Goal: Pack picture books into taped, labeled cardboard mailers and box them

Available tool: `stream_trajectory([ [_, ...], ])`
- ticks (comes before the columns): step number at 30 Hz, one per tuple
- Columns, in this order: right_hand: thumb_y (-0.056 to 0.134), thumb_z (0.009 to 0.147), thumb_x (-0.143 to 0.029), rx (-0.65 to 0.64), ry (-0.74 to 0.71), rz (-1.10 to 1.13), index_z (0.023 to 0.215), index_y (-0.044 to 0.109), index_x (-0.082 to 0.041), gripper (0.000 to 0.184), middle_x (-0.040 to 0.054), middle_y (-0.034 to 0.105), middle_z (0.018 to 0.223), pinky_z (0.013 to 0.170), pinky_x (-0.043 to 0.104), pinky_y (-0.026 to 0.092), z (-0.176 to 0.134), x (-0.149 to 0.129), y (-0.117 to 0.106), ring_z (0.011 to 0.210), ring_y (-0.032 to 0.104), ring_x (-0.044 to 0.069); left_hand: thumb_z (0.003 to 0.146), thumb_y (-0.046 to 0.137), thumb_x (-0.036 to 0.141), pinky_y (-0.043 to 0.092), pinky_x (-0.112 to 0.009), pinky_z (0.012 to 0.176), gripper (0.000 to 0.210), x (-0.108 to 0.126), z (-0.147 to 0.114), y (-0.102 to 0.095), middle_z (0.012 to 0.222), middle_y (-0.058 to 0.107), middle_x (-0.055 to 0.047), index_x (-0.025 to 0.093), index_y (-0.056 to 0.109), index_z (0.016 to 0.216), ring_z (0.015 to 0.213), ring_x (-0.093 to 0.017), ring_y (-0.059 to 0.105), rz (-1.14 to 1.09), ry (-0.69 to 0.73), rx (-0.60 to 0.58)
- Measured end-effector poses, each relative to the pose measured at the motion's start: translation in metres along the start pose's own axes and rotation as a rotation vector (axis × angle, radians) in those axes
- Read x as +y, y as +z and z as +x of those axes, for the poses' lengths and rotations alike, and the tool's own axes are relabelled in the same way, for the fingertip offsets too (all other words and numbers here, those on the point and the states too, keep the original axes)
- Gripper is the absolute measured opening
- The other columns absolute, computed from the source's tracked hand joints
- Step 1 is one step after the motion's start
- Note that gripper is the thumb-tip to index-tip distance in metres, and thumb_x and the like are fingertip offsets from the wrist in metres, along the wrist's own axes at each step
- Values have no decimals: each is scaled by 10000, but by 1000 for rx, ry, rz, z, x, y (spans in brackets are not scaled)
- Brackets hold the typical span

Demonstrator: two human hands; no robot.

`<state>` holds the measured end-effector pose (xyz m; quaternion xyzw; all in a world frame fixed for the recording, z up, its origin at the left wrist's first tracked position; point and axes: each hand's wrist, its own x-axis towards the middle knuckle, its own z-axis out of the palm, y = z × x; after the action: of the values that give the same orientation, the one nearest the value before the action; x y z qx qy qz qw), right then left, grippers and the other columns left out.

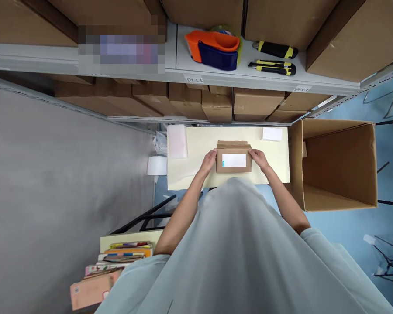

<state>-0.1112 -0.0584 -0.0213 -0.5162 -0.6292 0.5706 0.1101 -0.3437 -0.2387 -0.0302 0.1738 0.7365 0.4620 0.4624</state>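
A small brown cardboard box (234, 170) with a white label (234, 160) on its top lies on the pale table (196, 174) in front of me. My left hand (210, 160) grips its left side, fingers closed against the edge. On the opposite side, my right hand (258, 158) holds the right edge near the far corner. A strip of cardboard, seemingly a flap, shows along the box's far edge. The fingertips are partly hidden by the box's sides.
A large open carton (340, 161) stands right of the table. A pale pink stack (177, 141) and a white box (271, 134) lie on the table. Above, a shelf holds an orange tape dispenser (212, 48), utility knives (273, 67) and cartons. Books (127, 253) sit lower left.
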Motion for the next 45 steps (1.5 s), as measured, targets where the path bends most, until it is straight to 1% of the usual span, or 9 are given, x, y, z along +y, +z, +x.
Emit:
stream_trajectory([
  [5, 667, 914, -825, 24, 19, 101, 1212, 742, -202, 695, 151, 794, 1288, 1104, 539, 603, -48, -24, -19, 1160, 753, 312, 1074, 452, 731, 583, -454, 1178, 648, 27, -47, -9, 1552, 682, -159, 211, 689, 1380, 1417, -295, 672, -83, 80, 37],
  [9, 631, 932, -861, 86, -39, 104, 1262, 715, -220, 726, 130, 795, 1254, 1140, 547, 587, -74, -33, -29, 1155, 745, 299, 1099, 423, 732, 578, -470, 1199, 681, 33, -68, -17, 1607, 637, -167, 206, 652, 1465, 1444, -300, 660, -124, 100, 30],
  [19, 576, 798, -1027, 4, 116, 202, 943, 692, -210, 838, 152, 792, 1142, 1027, 466, 636, -59, -1, -10, 1074, 775, 291, 969, 580, 775, 567, -505, 1161, 690, -5, -49, -9, 1410, 747, -194, 175, 723, 1278, 1322, -335, 719, -117, -93, 75],
  [25, 727, 791, -875, -12, 187, 232, 884, 690, -216, 666, 105, 777, 1076, 876, 379, 650, -44, 1, -17, 953, 759, 232, 926, 607, 815, 588, -442, 1086, 601, -6, -46, -10, 1269, 777, -122, 231, 701, 1031, 1222, -283, 728, -98, -27, 76],
  [28, 800, 785, -686, -57, 181, 245, 873, 700, -220, 484, 90, 772, 1115, 945, 387, 640, -42, 3, -22, 1037, 736, 225, 945, 594, 803, 563, -456, 1126, 583, -9, -46, -11, 1203, 789, -128, 229, 664, 870, 1255, -299, 710, -62, -11, 54],
  [30, 796, 788, -592, -103, 157, 221, 898, 709, -222, 396, 86, 769, 1148, 1009, 414, 621, -44, 6, -24, 1085, 719, 228, 911, 699, 740, 528, -474, 1182, 522, -15, -46, -11, 1249, 779, -147, 228, 657, 821, 1349, -326, 671, -14, 25, 33],
  [34, 844, 713, -524, -170, 93, 123, 1057, 671, -237, 480, 92, 735, 1204, 1010, 464, 618, -48, 15, -24, 1093, 715, 251, 783, 898, 497, 525, -512, 1210, 444, -31, -50, -9, 1476, 669, -156, 214, 708, 1068, 1358, -315, 682, 32, 102, 1],
  [39, 874, 741, -487, -158, -75, -138, 1404, 586, -276, 753, 121, 648, 1391, 1049, 497, 616, -54, 19, -15, 1127, 682, 260, 782, 856, 245, 574, -517, 1168, 859, -40, -58, -8, 1599, 564, -147, 277, 530, 1577, 1369, -322, 674, 229, 191, -21],
  [45, 774, 899, -406, -168, -139, -408, 1632, 432, -221, 829, 165, 630, 1461, 1026, 480, 622, -64, 6, -13, 1126, 717, 280, 812, 779, 183, 569, -495, 1175, 951, -33, -63, -1, 1602, 533, -155, 244, 400, 1682, 1343, -325, 678, 442, 248, 16],
])
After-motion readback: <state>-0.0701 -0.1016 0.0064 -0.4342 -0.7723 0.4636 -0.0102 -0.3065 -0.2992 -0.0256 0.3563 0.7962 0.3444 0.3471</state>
